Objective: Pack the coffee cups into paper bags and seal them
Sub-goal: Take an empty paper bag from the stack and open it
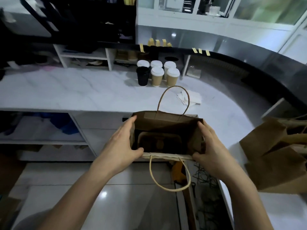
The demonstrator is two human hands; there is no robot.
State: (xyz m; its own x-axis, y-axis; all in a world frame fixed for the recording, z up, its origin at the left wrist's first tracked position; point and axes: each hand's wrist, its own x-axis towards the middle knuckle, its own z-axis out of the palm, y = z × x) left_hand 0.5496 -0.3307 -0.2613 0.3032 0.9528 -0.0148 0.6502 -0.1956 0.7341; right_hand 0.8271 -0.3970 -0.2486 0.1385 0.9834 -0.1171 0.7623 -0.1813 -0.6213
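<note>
head view: our left hand and right hand grip the two ends of the open paper bag, held off the near edge of the worktop. six lidded coffee cups stand at its far edge, with tape strips on the ledge behind.

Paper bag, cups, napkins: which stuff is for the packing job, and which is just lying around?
For the job:
open paper bag, held by the left hand and right hand
lidded coffee cups
tape strips

Lying about:
white napkins
spare paper bags
</note>
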